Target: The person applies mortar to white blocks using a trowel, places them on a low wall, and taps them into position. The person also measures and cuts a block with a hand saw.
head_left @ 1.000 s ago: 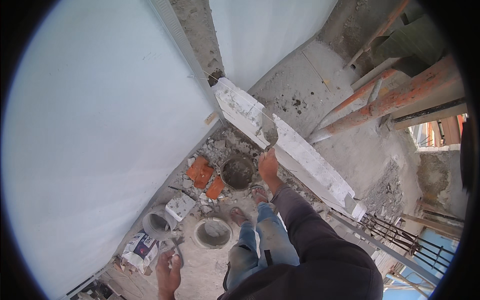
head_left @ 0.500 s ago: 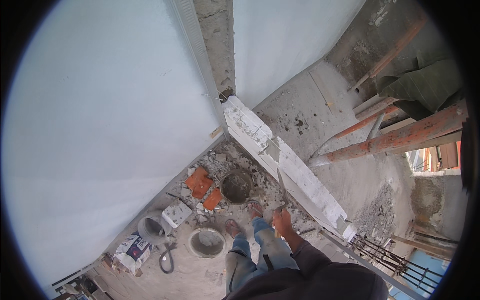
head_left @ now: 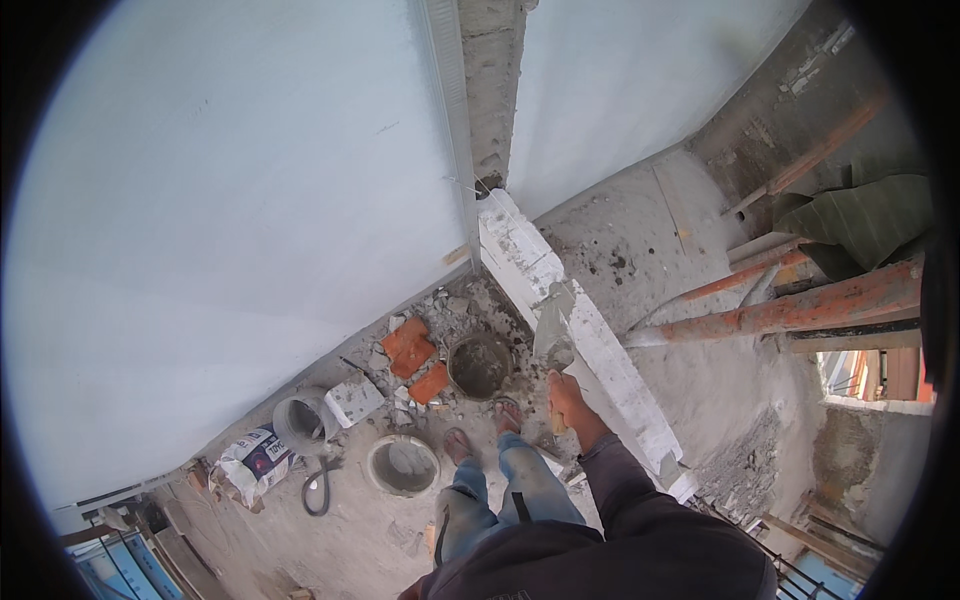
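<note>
My right hand [head_left: 567, 398] is wrapped round the handle of a trowel [head_left: 552, 328]. The grey blade points away from me and overlaps the side of a low wall of white blocks [head_left: 618, 362], close to a mortar-smeared joint; whether it touches the wall I cannot tell. A string runs along the wall's far top. Left of the hand, a round bucket [head_left: 480, 366] of dark grey mortar stands on the ground. Closer to my feet is a second round tub [head_left: 403, 465] with greyish contents. My left hand does not show.
Broken orange bricks [head_left: 408, 347] and rubble lie left of the mortar bucket. Beyond them are a white block [head_left: 354, 400], a tipped grey bucket [head_left: 305, 420], a black hose [head_left: 316, 492] and a bag [head_left: 252, 462]. Orange props [head_left: 790, 312] lean right of the wall.
My right hand has moved slightly away from me, up along the wall. The trowel blade has turned from edge-on to showing its flat face near the joint. The view has shifted.
</note>
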Tool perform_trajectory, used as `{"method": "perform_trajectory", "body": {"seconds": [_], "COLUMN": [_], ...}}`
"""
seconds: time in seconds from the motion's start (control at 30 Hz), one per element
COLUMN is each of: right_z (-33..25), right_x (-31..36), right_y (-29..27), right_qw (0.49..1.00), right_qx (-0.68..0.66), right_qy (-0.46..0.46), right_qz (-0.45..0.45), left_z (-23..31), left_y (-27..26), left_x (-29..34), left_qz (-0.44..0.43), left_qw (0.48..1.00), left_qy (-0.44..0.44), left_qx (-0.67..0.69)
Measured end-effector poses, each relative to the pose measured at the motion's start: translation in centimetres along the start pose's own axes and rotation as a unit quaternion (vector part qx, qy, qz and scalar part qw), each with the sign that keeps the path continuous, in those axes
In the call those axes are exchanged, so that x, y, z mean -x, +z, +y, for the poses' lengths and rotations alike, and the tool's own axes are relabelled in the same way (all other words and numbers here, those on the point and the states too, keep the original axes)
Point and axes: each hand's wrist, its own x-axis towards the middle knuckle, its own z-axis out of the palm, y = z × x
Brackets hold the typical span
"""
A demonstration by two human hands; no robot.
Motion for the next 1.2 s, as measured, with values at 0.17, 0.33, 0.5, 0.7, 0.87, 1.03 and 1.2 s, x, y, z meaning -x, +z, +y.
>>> {"method": "perform_trajectory", "body": {"seconds": [0.17,0.33,0.5,0.7,0.87,1.03,1.2], "right_z": [4.2,4.5,6.8,14.5,21.3,31.0,39.2], "right_x": [2.5,2.6,3.1,8.6,10.2,3.3,-7.6], "right_y": [-6.1,-7.5,-8.0,-6.9,6.6,27.9,43.6], "right_qw": [0.998,0.994,0.995,0.979,0.890,0.564,0.439], "right_qx": [0.054,-0.024,-0.062,0.203,0.415,0.729,0.766], "right_qy": [-0.023,-0.069,0.073,0.017,0.035,-0.199,-0.302], "right_qz": [-0.022,0.083,0.011,-0.004,-0.187,-0.334,-0.360], "left_z": [0.6,0.0,-2.7,-12.9,-23.5,-31.6,-31.7], "left_y": [-0.2,-0.5,-1.1,-2.3,-5.4,-5.3,-4.3], "left_x": [0.8,1.2,0.1,-6.9,-21.9,-40.5,-53.8], "left_qz": [-0.040,-0.115,-0.170,-0.151,0.019,0.113,0.192], "left_qw": [0.999,0.993,0.984,0.984,0.999,0.978,0.944], "left_qy": [-0.005,-0.030,-0.058,-0.091,0.008,0.112,-0.086], "left_qx": [0.007,0.016,0.021,0.018,-0.026,-0.135,0.253]}}
